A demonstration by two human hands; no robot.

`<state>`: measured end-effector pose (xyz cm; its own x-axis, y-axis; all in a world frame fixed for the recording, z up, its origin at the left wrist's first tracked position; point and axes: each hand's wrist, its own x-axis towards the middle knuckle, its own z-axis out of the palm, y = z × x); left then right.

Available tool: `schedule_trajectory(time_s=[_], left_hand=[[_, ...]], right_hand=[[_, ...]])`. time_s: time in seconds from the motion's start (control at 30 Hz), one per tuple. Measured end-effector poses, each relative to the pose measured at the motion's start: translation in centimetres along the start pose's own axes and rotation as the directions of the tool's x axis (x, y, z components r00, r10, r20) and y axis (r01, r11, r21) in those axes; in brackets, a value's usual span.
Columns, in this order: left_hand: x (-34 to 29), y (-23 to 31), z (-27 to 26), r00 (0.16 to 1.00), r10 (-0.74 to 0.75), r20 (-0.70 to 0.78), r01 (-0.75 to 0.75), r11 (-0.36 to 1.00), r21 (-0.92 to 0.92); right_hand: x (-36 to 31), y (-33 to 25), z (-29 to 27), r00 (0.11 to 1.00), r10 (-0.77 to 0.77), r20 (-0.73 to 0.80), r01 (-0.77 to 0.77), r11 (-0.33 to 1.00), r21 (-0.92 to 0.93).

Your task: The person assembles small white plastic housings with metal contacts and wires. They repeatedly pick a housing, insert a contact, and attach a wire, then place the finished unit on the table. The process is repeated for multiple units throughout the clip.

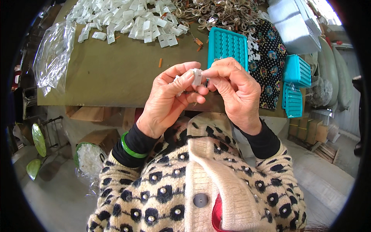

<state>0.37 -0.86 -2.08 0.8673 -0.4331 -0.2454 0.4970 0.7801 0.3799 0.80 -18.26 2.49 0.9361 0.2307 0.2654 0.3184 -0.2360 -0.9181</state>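
Between thumb and fingers, my left hand point(170, 91) grips a small white plastic part point(197, 77) above the table's near edge. Close on its right side is my right hand point(235, 87), fingers pinched together at the part; what they hold, if anything, is too small to make out. Just beyond my right hand lies a turquoise tray point(228, 46) with rows of round hollows, partly hidden by the fingers. A large heap of similar white plastic parts point(127, 19) covers the far left of the table.
A tangle of brownish clear pieces point(220, 11) lies far right of the heap. Clear plastic film point(56, 58) rests at the table's left. White trays point(295, 29) and turquoise trays point(297, 71) are stacked at the right, beside a patterned black cloth point(272, 50). Small orange strips point(160, 62) are scattered about.
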Motion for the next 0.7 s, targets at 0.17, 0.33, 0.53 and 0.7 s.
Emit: schedule_trajectory(time_s=[0.17, 0.33, 0.53, 0.7], left_hand=[[-0.3, 0.1, 0.0, 1.000, -0.028, -0.005, 0.028, 0.999, -0.040], [-0.4, 0.3, -0.1, 0.999, -0.035, -0.009, 0.035, 0.999, -0.024], [-0.5, 0.4, -0.2, 0.999, -0.026, -0.029, 0.027, 0.999, 0.025], [-0.7, 0.5, 0.0, 0.996, 0.036, -0.087, -0.031, 0.998, 0.060]], right_hand=[[0.3, 0.1, 0.7, 0.992, -0.110, -0.058, 0.097, 0.975, -0.199], [1.1, 0.4, 0.9, 0.953, -0.301, 0.046, 0.300, 0.904, -0.304], [1.6, 0.2, 0.5, 0.899, -0.376, 0.223, 0.430, 0.851, -0.301], [1.9, 0.5, 0.7, 0.918, -0.323, 0.230, 0.385, 0.863, -0.326]])
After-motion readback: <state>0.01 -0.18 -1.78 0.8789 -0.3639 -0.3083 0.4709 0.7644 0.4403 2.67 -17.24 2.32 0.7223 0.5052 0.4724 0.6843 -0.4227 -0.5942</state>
